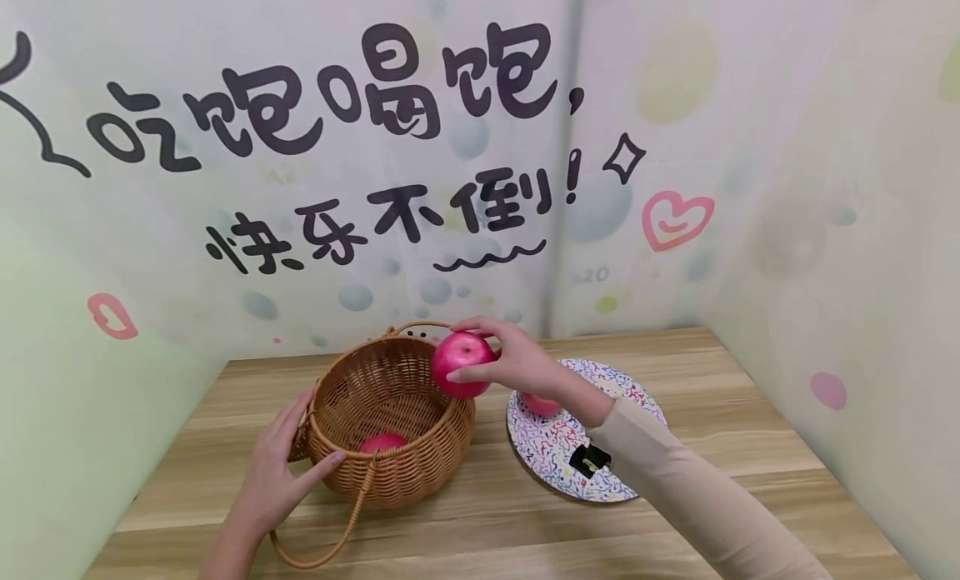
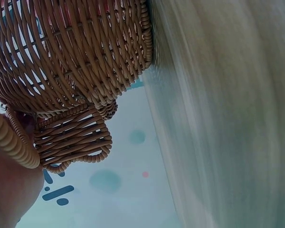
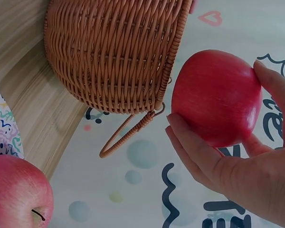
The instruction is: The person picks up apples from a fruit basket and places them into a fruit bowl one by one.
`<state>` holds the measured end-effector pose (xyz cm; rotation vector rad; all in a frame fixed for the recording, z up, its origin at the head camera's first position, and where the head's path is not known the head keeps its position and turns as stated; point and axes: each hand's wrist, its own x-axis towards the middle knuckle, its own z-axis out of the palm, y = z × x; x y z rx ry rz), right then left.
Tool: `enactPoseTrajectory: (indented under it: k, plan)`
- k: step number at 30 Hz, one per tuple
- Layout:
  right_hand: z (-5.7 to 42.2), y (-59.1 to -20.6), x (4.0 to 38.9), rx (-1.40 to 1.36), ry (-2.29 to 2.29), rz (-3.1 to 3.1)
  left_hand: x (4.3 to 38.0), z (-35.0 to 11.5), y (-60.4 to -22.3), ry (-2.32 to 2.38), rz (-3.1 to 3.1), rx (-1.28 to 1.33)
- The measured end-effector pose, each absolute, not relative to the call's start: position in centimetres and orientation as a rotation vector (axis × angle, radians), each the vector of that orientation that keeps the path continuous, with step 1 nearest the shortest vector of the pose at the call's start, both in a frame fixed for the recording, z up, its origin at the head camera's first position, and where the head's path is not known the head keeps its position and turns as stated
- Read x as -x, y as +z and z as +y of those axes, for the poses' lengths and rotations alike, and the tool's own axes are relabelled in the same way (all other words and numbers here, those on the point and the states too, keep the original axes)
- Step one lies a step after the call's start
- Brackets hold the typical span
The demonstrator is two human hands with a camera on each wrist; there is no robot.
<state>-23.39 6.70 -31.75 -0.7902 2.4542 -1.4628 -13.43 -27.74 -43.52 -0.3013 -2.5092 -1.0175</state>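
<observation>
My right hand holds a red apple by its sides, between thumb and fingers, above the right rim of a brown wicker basket. The right wrist view shows the same apple beside the basket's rim. Another red apple lies inside the basket, partly hidden by the front wall. At the basket's left side rests my left hand, fingers extended along it and thumb at the front rim. A small woven tab sticks out from the basket near that hand.
Right of the basket lies a round, squiggle-patterned plate, partly covered by my right sleeve. On it are an apple and a small black object. One basket handle hangs down in front. A printed wall borders the wooden table.
</observation>
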Motion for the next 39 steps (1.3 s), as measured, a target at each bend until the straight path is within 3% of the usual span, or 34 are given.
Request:
enactPoseTrajectory:
  k: [39]
  plan:
    - [10.0,-33.5,22.8,0.622,-1.575,2.486,13.4,-27.7,-43.7,-1.02,-2.5,0.297]
